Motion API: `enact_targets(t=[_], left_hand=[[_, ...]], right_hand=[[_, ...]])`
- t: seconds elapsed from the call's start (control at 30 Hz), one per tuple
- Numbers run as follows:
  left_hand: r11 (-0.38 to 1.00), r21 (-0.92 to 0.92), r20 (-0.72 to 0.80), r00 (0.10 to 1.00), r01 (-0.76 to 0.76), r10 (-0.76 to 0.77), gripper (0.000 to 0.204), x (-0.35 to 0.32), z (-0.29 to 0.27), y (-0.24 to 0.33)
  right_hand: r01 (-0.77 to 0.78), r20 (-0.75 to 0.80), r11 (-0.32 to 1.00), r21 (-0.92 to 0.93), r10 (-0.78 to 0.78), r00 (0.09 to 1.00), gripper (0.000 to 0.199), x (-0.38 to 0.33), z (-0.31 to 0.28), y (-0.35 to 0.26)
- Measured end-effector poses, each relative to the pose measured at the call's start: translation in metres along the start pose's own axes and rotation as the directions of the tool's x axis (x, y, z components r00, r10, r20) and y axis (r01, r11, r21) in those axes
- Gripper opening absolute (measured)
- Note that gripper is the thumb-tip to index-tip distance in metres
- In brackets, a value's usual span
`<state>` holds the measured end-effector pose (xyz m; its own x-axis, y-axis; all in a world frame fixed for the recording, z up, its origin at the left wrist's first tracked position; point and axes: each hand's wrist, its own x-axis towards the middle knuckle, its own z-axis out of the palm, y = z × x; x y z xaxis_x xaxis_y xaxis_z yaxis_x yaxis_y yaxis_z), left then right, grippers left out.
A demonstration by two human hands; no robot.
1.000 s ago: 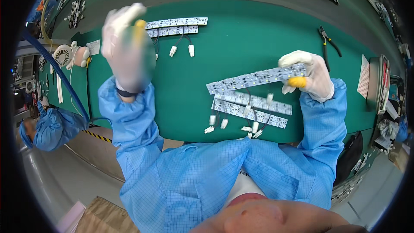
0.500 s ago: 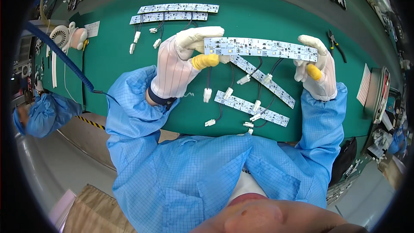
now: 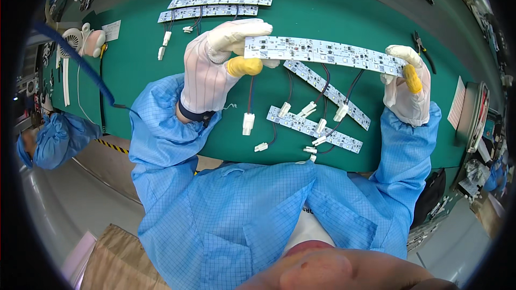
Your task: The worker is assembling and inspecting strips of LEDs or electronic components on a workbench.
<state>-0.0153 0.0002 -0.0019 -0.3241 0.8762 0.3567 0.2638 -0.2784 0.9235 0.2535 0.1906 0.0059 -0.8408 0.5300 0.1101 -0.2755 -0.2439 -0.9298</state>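
Between my hands I hold up a long, slightly curved white circuit board strip (image 3: 322, 52), its component side showing. My left hand (image 3: 223, 48), in a striped white glove with a yellow thumb cover, grips its left end. My right hand (image 3: 408, 83), gloved the same way, pinches the right end between thumb and fingers. Dark wires with white connectors (image 3: 248, 123) hang below the held strip. Beneath it on the green mat lie a slanted circuit board strip (image 3: 344, 102) and a lower one (image 3: 328, 133), with wires and connectors across them.
Two more circuit board strips (image 3: 220, 1) lie at the far left with their connectors. Pliers (image 3: 424, 52) rest at the far right of the green mat (image 3: 344, 5). A small fan (image 3: 71, 42) stands left near a blue coiled cord (image 3: 80, 62). Another person's blue sleeve (image 3: 59, 139) shows at left.
The held strip has come closer and tilted, its right end lower. My right hand has moved right and down, my left hand slightly left and away; both keep their grip.
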Motion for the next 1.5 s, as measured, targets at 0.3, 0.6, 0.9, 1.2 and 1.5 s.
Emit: enact_targets(t=[0.3,0.6,0.9,1.2,1.5], left_hand=[[0.999,-0.031,0.003,0.999,-0.032,0.032,0.045,-0.001,-0.003,-0.004],[0.995,-0.099,-0.007,1.000,-0.001,0.000,0.049,0.000,-0.004,-0.008],[0.996,0.085,-0.104,0.994,-0.027,0.036,0.050,-0.002,-0.007,-0.024],[0.873,0.478,-0.077,0.995,0.099,-0.070,0.059,0.010,-0.005,-0.006],[0.973,0.225,-0.091,0.995,0.049,-0.030,0.058,0.003,-0.003,-0.009]], right_hand=[[0.080,-0.081,0.992,-0.099,-0.088,0.993,0.060,-0.005,0.004,0.000],[0.160,0.059,0.986,-0.053,-0.157,0.986,0.068,-0.003,0.002,0.001],[-0.017,0.011,0.970,-0.241,0.020,1.000,0.049,-0.005,0.006,-0.016],[0.131,0.182,0.984,-0.118,-0.108,0.977,0.057,-0.002,0.000,-0.008],[0.069,0.087,0.993,-0.097,-0.060,0.994,0.080,-0.005,0.000,-0.005]])
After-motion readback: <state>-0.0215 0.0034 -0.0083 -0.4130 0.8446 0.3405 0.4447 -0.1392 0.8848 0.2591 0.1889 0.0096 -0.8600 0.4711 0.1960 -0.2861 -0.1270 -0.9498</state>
